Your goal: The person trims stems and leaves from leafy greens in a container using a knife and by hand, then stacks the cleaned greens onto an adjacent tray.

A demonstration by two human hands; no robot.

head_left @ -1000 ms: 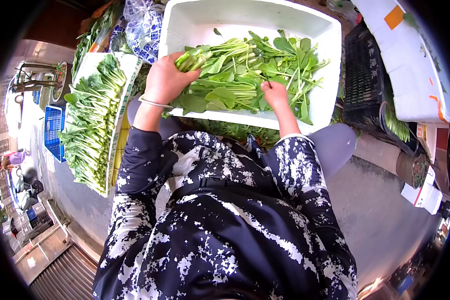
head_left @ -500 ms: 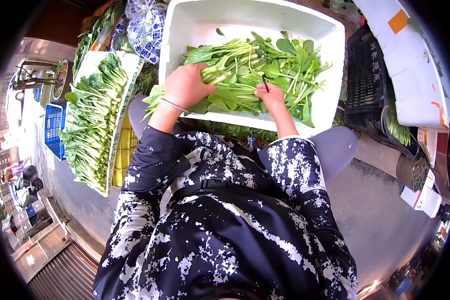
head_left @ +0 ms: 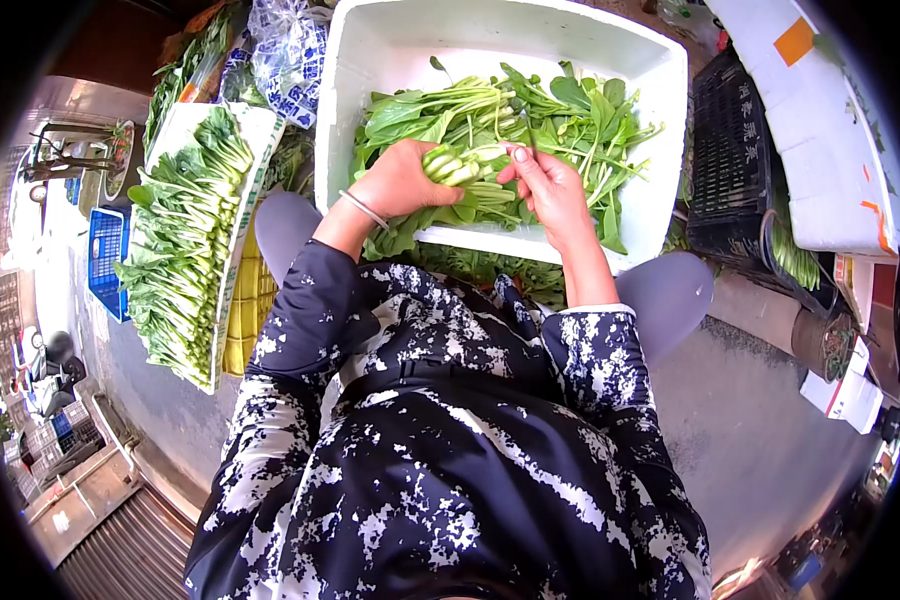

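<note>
While the person is leaning over the white foam box [head_left: 395,65], w/ knees [head_left: 673,300] showing L & R of it, head view is giving me both bare hands near its front rim. L hand [head_left: 395,182] is clamping round a bunch of greens [head_left: 455,166], the pale stalk ends pointing up & toward R; a bangle [head_left: 363,207] is circling that wrist. R hand [head_left: 558,195] is meeting the bunch from the other side, thumb & finger pinching together on a pale stalk [head_left: 492,153]; can't tell if the curled fingers are hiding anything else. So the bunch is sitting b/w the two hands, over the front part of the box, w/ loose leafy greens [head_left: 595,120] lying behind it & off to R.

Out to L, a white tray [head_left: 242,225] is holding rows of stacked greens [head_left: 185,260], tilted a bit, w/ a yellow crate [head_left: 250,325] peeking out next to it & a blue crate [head_left: 108,255] standing beyond. A blue-&-white plastic bag [head_left: 288,65] is slumping just beside the box's far L corner. Over on R, a black crate [head_left: 728,150] is standing near the box, & a 2nd foam box [head_left: 835,130] w/ orange tape [head_left: 793,41] is resting alongside.
</note>
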